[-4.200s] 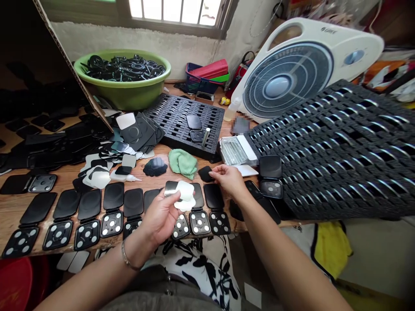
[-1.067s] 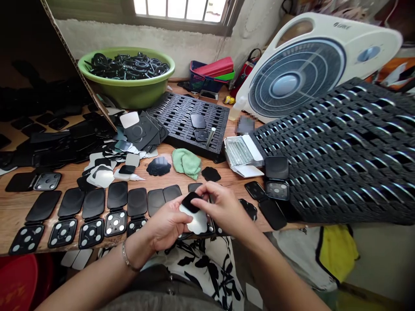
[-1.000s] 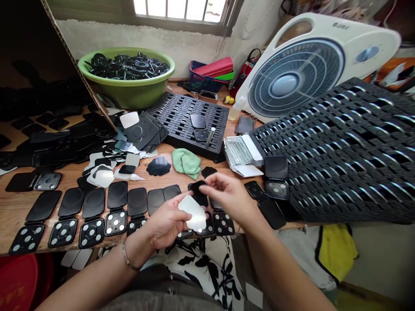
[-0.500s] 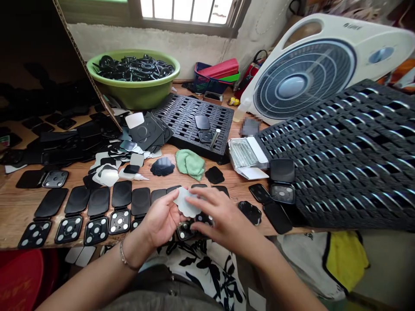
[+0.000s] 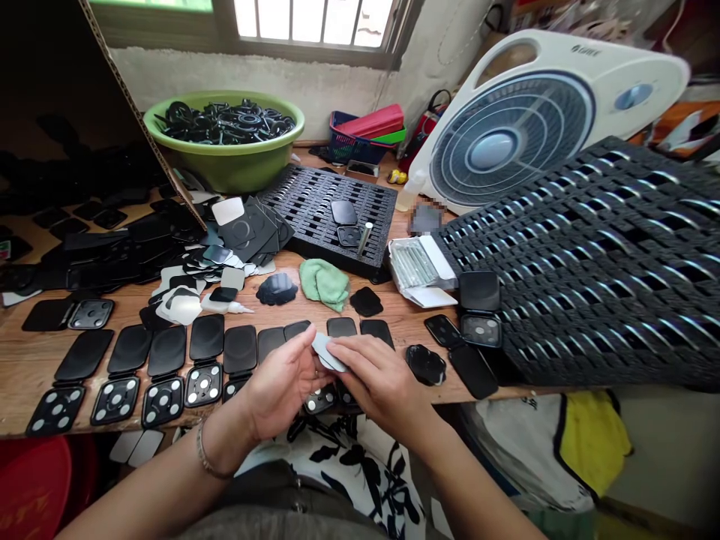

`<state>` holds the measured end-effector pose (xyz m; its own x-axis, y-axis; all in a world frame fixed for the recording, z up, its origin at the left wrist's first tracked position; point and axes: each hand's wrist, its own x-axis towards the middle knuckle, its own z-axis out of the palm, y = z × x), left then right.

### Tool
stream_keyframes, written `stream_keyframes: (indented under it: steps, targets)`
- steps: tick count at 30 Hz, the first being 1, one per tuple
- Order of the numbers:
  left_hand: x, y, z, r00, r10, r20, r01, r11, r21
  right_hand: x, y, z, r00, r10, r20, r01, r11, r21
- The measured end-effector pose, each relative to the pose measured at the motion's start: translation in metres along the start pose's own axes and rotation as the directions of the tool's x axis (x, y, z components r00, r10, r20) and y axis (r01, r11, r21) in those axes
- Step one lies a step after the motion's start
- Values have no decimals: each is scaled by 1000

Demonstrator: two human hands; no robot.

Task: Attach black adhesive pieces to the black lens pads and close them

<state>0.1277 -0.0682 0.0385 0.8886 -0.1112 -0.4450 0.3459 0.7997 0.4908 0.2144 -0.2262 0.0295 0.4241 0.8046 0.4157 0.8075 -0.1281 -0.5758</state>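
Note:
Between my hands is a thin pale grey-white sheet with a scalloped edge (image 5: 326, 353), tilted and partly covered. My left hand (image 5: 280, 391) grips its left edge, thumb up and fingers curled underneath. The fingers of my right hand (image 5: 385, 384) are closed over its right side; their tips are partly hidden. Below and beside the hands, a row of opened black square cases lies along the table's front edge, such as this case with pale round dots (image 5: 163, 401). To the right is a glossy black scalloped piece (image 5: 426, 364).
A green cloth (image 5: 325, 283) and a black scalloped piece (image 5: 277, 289) lie behind the hands. A white box of clear strips (image 5: 439, 296), black slotted foam trays (image 5: 607, 277) and a fan (image 5: 613, 64) stand right. A green basin (image 5: 225, 161) of black parts is at the back left.
My right hand has closed in on the pale scalloped sheet, its fingers now together over it. The sheet has tilted and shows less of its face. The view has shifted slightly.

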Motion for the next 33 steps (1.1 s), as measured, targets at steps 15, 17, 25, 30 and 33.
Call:
stream_keyframes:
  steps: [15,17,25,30,33]
  targets:
    - [4,-4,-13,927,328,-181,-225,873,433,2,-1,-6,681,692,239,-632,389,670]
    - [5,-4,-12,921,333,-203,-224,878,424,1,0,-8,681,714,165,-624,447,641]
    - [5,-4,-13,952,254,-172,-182,919,348,-4,-5,-3,587,798,135,-616,332,714]
    - [5,-2,-15,962,218,-165,-153,929,336,-6,-8,-7,568,786,246,-614,206,762]
    - [5,-2,-16,958,237,-164,-163,914,372,-7,-12,-10,565,770,298,-618,155,771]
